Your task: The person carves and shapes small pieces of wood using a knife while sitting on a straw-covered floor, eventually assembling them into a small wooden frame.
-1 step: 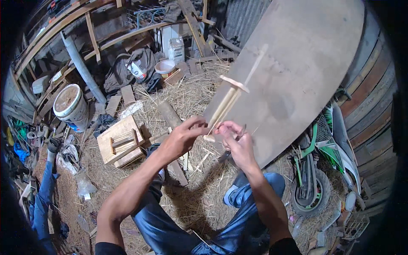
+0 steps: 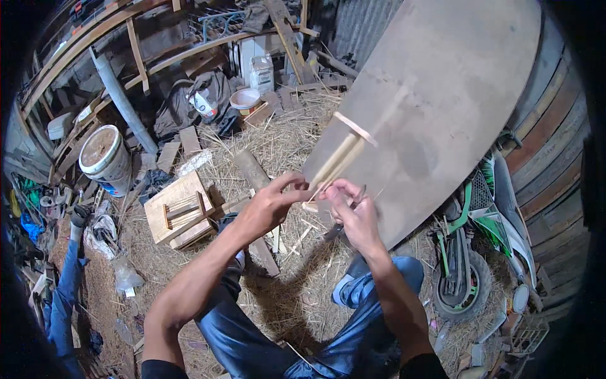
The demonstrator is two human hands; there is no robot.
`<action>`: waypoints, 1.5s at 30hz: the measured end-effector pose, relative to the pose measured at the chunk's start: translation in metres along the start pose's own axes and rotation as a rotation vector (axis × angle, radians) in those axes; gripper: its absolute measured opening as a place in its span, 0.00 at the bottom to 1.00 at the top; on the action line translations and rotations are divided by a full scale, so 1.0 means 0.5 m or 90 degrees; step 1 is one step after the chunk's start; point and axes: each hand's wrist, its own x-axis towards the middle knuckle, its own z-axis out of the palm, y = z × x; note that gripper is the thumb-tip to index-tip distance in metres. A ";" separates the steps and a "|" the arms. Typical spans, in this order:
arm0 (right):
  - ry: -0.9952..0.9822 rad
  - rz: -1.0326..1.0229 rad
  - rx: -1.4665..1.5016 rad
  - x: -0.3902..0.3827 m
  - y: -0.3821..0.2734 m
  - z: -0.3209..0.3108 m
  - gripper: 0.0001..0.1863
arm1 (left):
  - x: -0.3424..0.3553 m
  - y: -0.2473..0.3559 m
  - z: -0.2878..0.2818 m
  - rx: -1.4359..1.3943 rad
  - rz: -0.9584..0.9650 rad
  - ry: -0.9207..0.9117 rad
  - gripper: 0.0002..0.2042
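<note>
I sit on straw with my knees in blue jeans below. My left hand (image 2: 268, 205) pinches the lower end of a bundle of pale thin wooden strips (image 2: 338, 161) that slants up to the right. A short cross strip (image 2: 355, 128) lies across its top end. My right hand (image 2: 353, 215) is closed on the same lower end, touching the left fingers. A dark, blade-like tool (image 2: 334, 232) shows just under the right hand; how it is held is hidden.
A big grey oval board (image 2: 442, 95) leans behind the strips. A small green bike (image 2: 467, 252) stands at right. On the straw are a round log (image 2: 252, 170), a small wooden frame (image 2: 180, 211) and a white bucket (image 2: 101, 155). Another person's blue-clad leg (image 2: 63, 297) is at left.
</note>
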 end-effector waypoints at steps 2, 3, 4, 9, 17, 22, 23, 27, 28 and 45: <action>0.016 -0.004 -0.013 -0.005 -0.006 -0.006 0.13 | 0.006 0.005 -0.002 -0.003 0.024 -0.007 0.24; 0.024 -0.006 -0.020 -0.008 -0.009 -0.007 0.12 | 0.011 0.005 0.001 -0.010 0.033 -0.006 0.24; 0.010 -0.048 -0.069 -0.006 -0.012 -0.007 0.12 | 0.012 0.005 0.004 -0.016 0.041 -0.006 0.25; 0.026 -0.071 -0.136 -0.009 -0.020 -0.003 0.10 | 0.005 0.012 0.010 -0.019 0.067 -0.035 0.25; 0.092 -0.187 -0.079 -0.008 0.007 -0.007 0.06 | 0.011 0.020 0.013 0.043 0.094 -0.074 0.25; 0.101 -0.242 -0.155 -0.011 -0.002 -0.007 0.05 | 0.011 0.027 0.003 0.073 0.101 -0.047 0.22; 0.089 -0.244 -0.172 -0.014 -0.012 -0.006 0.05 | 0.011 0.023 0.000 0.070 0.110 -0.022 0.21; 0.076 -0.248 -0.164 -0.013 -0.007 -0.007 0.06 | 0.007 0.012 -0.004 0.073 0.147 0.037 0.20; 0.074 -0.250 -0.174 -0.013 -0.005 -0.008 0.06 | 0.005 0.009 -0.004 0.081 0.161 0.041 0.20; -0.020 -0.150 -0.134 -0.026 -0.014 -0.006 0.09 | 0.001 0.017 0.005 0.133 0.209 0.001 0.20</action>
